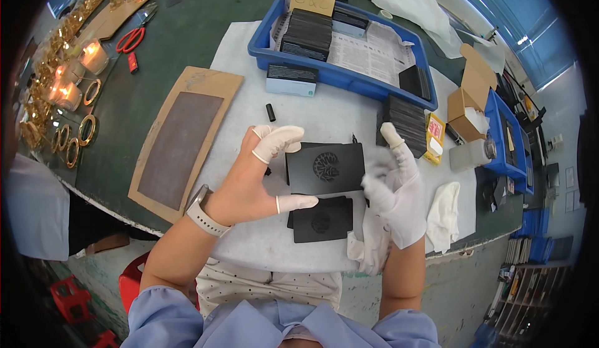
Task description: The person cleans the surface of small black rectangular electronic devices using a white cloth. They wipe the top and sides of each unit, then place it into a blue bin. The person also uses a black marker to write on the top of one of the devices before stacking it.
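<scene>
A black rectangular card or sleeve [343, 161] with a round emblem is in front of me, another black edge showing behind it. My left hand [265, 170], in pale finger cots, is open around its left side, thumb near the lower edge. My right hand [396, 192], in a white glove with a cot on the raised finger, stands at its right edge. Its fingers are apart; some are smeared by motion, and contact with the card is unclear. Closer to me are more black pieces [337, 223] with a similar emblem. A crumpled white glove [372, 242] lies by my right wrist.
A blue tray [355, 81] with stacked black pieces stands at the back. More black pieces [405, 123] stand beside a yellow box [435, 137] and a bottle [469, 155]. Left are a cardboard-framed dark pad [178, 145], red-handled scissors [131, 39], gold rings [87, 130] and lit candles [93, 58].
</scene>
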{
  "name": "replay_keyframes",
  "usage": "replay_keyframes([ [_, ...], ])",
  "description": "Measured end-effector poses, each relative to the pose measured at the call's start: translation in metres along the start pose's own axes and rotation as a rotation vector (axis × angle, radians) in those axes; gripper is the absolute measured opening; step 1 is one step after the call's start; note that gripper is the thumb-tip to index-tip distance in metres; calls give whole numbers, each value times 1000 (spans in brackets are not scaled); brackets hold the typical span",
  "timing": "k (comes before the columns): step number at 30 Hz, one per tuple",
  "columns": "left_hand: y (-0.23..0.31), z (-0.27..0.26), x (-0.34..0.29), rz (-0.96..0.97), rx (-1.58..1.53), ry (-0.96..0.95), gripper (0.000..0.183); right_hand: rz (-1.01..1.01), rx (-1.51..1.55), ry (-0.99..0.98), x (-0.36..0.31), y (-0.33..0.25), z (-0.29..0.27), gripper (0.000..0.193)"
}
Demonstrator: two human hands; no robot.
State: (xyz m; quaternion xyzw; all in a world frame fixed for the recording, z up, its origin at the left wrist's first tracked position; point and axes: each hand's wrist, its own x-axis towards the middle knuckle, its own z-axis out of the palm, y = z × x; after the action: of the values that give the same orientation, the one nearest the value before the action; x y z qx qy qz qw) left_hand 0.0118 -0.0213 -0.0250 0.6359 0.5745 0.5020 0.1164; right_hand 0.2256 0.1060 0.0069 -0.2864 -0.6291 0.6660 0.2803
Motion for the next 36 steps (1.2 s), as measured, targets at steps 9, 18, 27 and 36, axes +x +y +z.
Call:
replay_keyframes([
  [9,0,5,-1,6,25,-67,81,-136,-151,-130,5,14,4,118],
  [18,2,4,-2,-25,11,-100,70,-103,-135,-128,8,15,5,121],
  [27,0,6,-3,-74,-73,-96,67,-105,-112,-146,9,16,6,121],
  [36,-1,7,-5,-166,-89,-132,66,-116,-179,-172,10,18,3,122],
])
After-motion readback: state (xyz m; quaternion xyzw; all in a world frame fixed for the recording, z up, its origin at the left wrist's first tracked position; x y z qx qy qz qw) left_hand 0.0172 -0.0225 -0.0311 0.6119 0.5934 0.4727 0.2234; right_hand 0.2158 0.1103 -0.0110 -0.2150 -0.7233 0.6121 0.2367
